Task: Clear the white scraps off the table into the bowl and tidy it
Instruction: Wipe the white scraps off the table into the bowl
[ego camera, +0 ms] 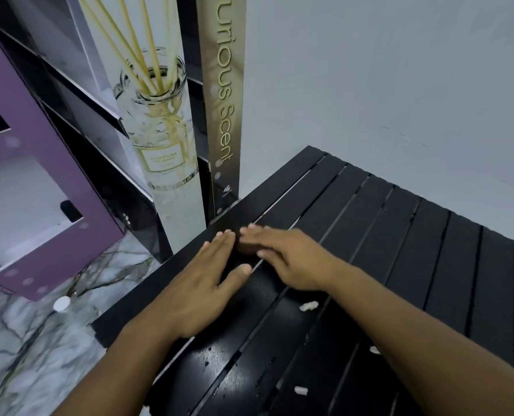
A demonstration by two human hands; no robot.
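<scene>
Far-left corner of the black slatted table [400,235]: left hand [207,280] lies flat, fingers straight | right hand [282,259] flat beside it, fingertips almost meeting (palms down, both) | three small white scraps [308,306] sit nearer, by the right forearm.

I see a black slatted bench [400,235]; three small white scraps [309,306] lie well apart on its near slats, among scattered tiny specks [209,349].
</scene>
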